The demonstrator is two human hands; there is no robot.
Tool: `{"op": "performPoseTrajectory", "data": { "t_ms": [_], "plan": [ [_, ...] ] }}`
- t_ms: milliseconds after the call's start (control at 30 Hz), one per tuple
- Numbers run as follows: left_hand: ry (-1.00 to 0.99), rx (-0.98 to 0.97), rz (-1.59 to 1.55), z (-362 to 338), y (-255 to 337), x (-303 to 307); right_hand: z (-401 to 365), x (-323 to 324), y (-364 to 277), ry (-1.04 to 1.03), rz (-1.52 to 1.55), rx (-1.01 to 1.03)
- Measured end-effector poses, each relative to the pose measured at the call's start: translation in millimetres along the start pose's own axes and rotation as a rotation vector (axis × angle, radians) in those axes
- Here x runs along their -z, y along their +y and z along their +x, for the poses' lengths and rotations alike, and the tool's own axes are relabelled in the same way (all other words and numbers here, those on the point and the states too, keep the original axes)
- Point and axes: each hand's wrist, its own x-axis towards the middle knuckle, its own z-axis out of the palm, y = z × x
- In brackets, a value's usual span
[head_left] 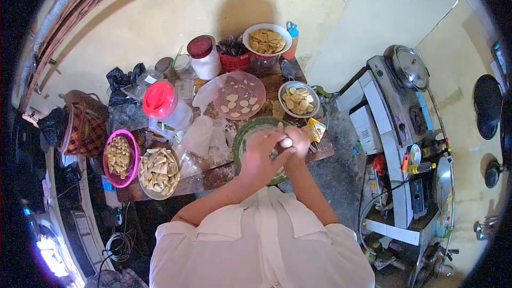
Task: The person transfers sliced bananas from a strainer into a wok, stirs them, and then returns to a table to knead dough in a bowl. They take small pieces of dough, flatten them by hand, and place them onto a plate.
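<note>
Both my hands are together over a green basin (238,152) near the table's front edge. A small white ball (286,142) shows between them. My left hand (262,152) has its fingers and thumb around the ball's near side. My right hand (297,141) is curled against the ball from the other side. Just beyond the basin lies a pink round tray (239,82) with several flat pale discs on it. A metal bowl (284,108) of round pale pieces stands to the right of that tray.
Left on the table are a pink basket (135,166), a plate of pale strips (158,173) and a red-lidded container (160,100). At the back stand a jar (205,64) and a white bowl (247,40) of flat pieces. A stove (397,101) is at right.
</note>
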Motion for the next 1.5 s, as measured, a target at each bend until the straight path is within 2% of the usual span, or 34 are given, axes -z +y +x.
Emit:
{"op": "performPoseTrajectory", "data": {
  "t_ms": [67,167,267,367,467,567,667,767,867,967,1067,1167,1267,1333,1400,1500],
  "plan": [
    [-0.019,0.186,-0.210,1.7,-4.1,-3.6,-1.3,-0.3,-2.1,-0.011,0.053,-0.052],
    [0.002,0.112,-0.238,3.4,-9.5,-5.5,-3.0,-4.0,1.7,-0.007,0.075,-0.061],
    [-0.186,0.037,-0.117,9.5,-22.1,2.9,-5.2,1.2,4.1,-0.068,0.038,0.002],
    [-0.402,0.167,-0.308,13.8,-27.3,10.9,-7.1,6.2,11.7,-0.164,-0.075,0.015],
    [-0.139,0.477,-1.029,4.0,-64.5,18.2,-11.9,13.5,41.0,-0.066,0.026,-0.246],
    [0.139,0.603,-0.892,18.9,-66.7,45.6,-20.4,20.8,74.0,-0.082,-0.175,-0.199],
    [0.002,0.527,-0.717,14.2,-76.7,33.7,-18.3,17.3,59.0,-0.190,0.062,-0.361],
    [-0.058,0.495,-0.703,3.7,-84.1,18.6,-15.8,12.2,46.6,-0.230,1.018,-1.127],
    [-0.108,0.641,-0.767,-4.4,-85.1,13.7,-14.9,17.8,44.8,-0.191,1.796,-1.337],
    [-0.092,0.709,-1.017,-11.0,-87.0,10.7,-22.0,10.6,49.3,0.028,1.656,-1.475],
    [-0.061,0.731,-1.314,-18.4,-97.9,9.2,-50.0,-15.7,64.0,-0.146,1.270,-1.216],
    [-0.028,0.789,-1.096,-15.3,-85.1,8.3,-81.9,-46.9,105.5,-0.341,0.983,-0.907],
    [-0.182,0.655,-0.786,-14.8,-80.1,10.1,-80.8,-52.2,97.8,-0.333,0.250,-0.567],
    [-0.124,0.681,-0.755,-16.8,-78.8,6.0,-51.7,-31.9,54.6,-0.398,0.349,-0.747],
    [-0.134,0.704,-0.699,-18.1,-80.4,4.6,-49.8,-31.1,51.5,-0.488,0.412,-0.736],
    [-0.211,0.687,-0.547,-21.1,-84.7,5.5,-65.8,-47.2,76.1,-0.626,0.476,-0.544]
  ]
}}
